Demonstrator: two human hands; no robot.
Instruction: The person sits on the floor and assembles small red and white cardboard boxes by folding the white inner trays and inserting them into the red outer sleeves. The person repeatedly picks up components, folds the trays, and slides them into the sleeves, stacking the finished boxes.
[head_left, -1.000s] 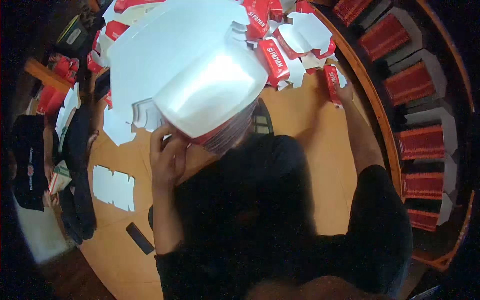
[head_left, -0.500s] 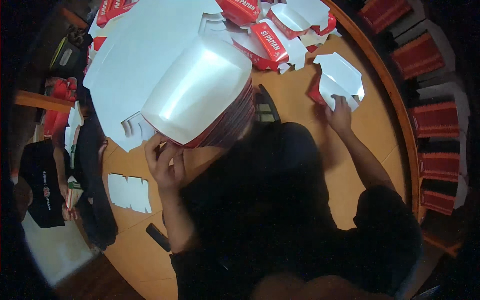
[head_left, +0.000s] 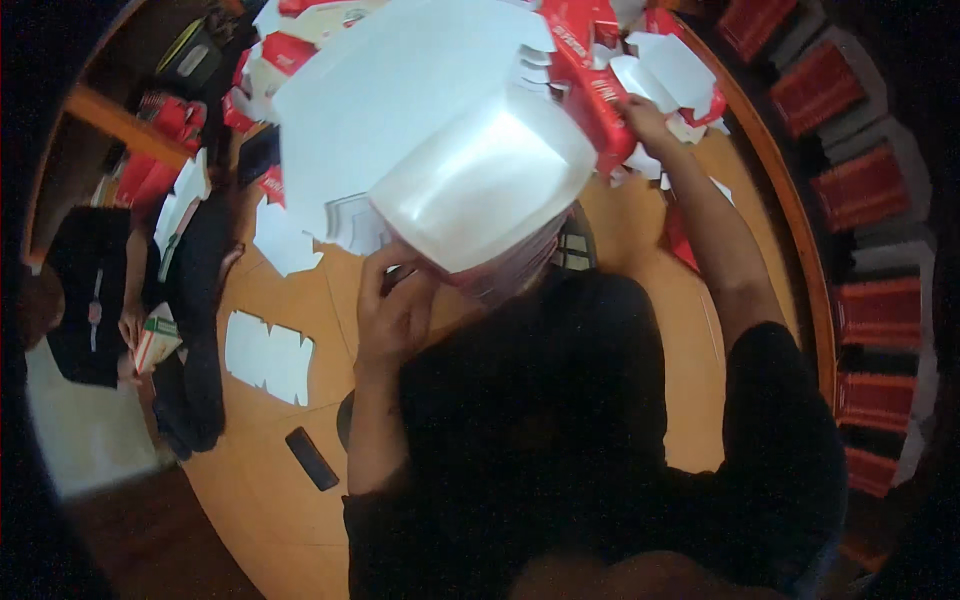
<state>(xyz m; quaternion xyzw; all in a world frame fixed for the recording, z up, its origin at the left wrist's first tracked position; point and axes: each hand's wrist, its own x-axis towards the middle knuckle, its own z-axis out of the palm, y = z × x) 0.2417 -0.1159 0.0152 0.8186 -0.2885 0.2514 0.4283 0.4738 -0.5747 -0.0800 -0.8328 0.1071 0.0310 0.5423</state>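
Note:
A tall stack of nested paper food boxes [head_left: 485, 180], white inside and dark red outside, leans in front of me. Against its lower left corner my left hand [head_left: 395, 305] is closed, fingers curled at the edge. My right hand [head_left: 645, 122] reaches to the far right, its fingers closed at the edge of a red paper box [head_left: 605, 108] in the pile. Another red and white box [head_left: 684, 238] stands on the floor, mostly hidden behind my right forearm.
Big white card sheets [head_left: 390, 100] lie beyond the stack. A flat white blank [head_left: 268, 356] and a black phone [head_left: 312, 458] lie on the orange floor at left. Another person [head_left: 90, 300] sits far left, holding a small carton [head_left: 157, 340]. Rows of red stacks [head_left: 878, 312] line the right side.
My right hand has let go of the open box on the right and moved up and left to the red boxes. My left hand stays at the stack. The view has shifted.

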